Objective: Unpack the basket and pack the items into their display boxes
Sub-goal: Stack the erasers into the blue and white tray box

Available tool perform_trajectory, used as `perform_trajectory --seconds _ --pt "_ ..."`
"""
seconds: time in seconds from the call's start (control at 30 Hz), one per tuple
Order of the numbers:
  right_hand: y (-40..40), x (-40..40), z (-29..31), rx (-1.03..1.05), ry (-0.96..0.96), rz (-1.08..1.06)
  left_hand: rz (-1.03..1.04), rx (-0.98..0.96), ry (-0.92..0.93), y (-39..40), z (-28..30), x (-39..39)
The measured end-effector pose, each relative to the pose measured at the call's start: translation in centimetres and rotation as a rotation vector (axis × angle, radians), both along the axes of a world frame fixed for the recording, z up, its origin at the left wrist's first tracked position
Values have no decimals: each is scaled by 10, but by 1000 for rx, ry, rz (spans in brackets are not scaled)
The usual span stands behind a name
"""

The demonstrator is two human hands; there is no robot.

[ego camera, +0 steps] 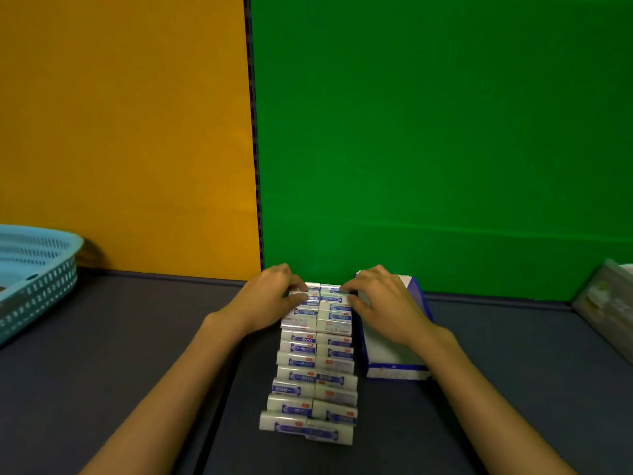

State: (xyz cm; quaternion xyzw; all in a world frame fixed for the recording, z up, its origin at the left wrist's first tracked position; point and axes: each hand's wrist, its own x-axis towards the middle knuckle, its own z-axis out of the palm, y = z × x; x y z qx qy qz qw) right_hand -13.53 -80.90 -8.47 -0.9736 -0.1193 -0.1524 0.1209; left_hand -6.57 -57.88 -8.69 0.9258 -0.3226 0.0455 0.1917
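Observation:
Two columns of several small white-and-blue packets (313, 365) lie side by side on the dark table, running from the near edge toward the back wall. My left hand (270, 298) rests on the far end of the left column, fingers curled onto the top packets. My right hand (383, 303) does the same on the right column's far end. A blue-and-white display box (394, 358) stands just right of the packets, partly under my right wrist. The teal basket (37, 279) sits at the far left.
The dark table (137, 337) meets an orange and a green wall panel close behind the packets. A pale box or stack (606, 313) lies at the right edge, blurred.

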Motion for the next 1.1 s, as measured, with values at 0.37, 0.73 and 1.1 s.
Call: perform_trajectory --seconds 0.37,0.73,1.1 --pt "9 12 -11 -13 -28 26 -9 -64 12 0 -7 1" --pt "9 11 -10 110 15 17 1 -235 -11 1 -16 -2" --pt "4 5 1 760 183 -8 17 -534 213 0 -6 -6"
